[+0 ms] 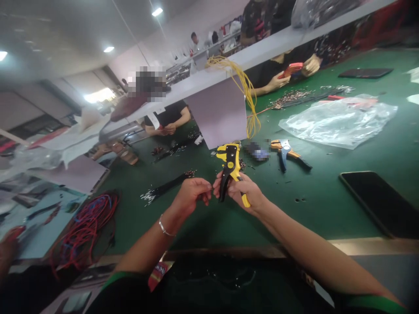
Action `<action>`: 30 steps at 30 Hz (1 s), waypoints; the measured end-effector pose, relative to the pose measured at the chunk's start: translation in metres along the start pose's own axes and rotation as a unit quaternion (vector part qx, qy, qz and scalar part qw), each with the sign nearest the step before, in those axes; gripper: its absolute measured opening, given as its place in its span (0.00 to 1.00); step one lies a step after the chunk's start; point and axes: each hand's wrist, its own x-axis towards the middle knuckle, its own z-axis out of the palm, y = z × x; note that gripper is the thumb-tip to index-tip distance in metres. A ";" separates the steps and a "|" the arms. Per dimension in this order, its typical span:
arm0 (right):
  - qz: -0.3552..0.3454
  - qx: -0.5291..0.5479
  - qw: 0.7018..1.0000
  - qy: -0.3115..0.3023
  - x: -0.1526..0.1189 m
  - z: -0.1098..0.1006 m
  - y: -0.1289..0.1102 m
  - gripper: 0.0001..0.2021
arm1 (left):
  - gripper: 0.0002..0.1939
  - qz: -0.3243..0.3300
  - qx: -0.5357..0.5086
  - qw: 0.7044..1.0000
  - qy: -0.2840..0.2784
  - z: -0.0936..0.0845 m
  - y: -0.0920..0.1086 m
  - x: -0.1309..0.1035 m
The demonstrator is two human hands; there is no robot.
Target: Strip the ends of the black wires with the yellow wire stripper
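My right hand [247,192] is closed around a yellow and black wire stripper [231,163], its head pointing away from me over the green table. Beside it, my left hand [194,194] is closed with thumb and fingertips pinched together, close to the fingers of the right. Whatever the pinch holds is too small to make out. A bundle of short black wires [168,185] with bare silvery ends lies just beyond my left hand. To the right of the stripper rests a second wire stripper [286,152], blue and orange, with its handles spread.
A dark phone [379,200] lies at the right, near a clear plastic bag [343,120]. Red and blue cables [91,222] are coiled at the left. Yellow wires [250,100] hang from the raised shelf [183,93]. Across the table, a co-worker's hands [310,65] hold a red tool.
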 end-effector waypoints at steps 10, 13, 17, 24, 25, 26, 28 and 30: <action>0.097 -0.011 0.994 -0.053 -0.001 -0.006 -0.007 0.17 | 0.05 -0.043 0.053 0.997 -0.037 -0.005 0.004 -0.006; 0.079 -0.025 0.996 -0.046 -0.001 -0.004 -0.011 0.17 | 0.05 -0.040 0.024 0.999 -0.022 -0.003 0.006 -0.009; 0.033 -0.061 0.998 -0.005 -0.005 -0.004 -0.013 0.18 | 0.07 -0.017 -0.019 1.000 0.011 -0.002 0.009 -0.011; 0.057 -0.092 0.994 0.007 -0.023 -0.012 -0.006 0.20 | 0.06 0.044 -0.047 0.996 0.061 0.008 0.017 -0.010; 0.062 -0.096 0.993 0.006 -0.025 -0.013 -0.004 0.21 | 0.06 0.046 -0.047 0.996 0.066 0.011 0.017 -0.009; 0.068 -0.100 0.993 0.005 -0.026 -0.015 -0.002 0.21 | 0.06 0.048 -0.046 0.995 0.068 0.014 0.018 -0.007; 0.080 -0.108 0.991 0.006 -0.027 -0.017 0.000 0.21 | 0.06 0.052 -0.046 0.995 0.068 0.019 0.018 -0.004; 0.089 -0.111 0.990 0.005 -0.027 -0.021 0.001 0.22 | 0.06 0.056 -0.049 0.995 0.059 0.023 0.018 0.000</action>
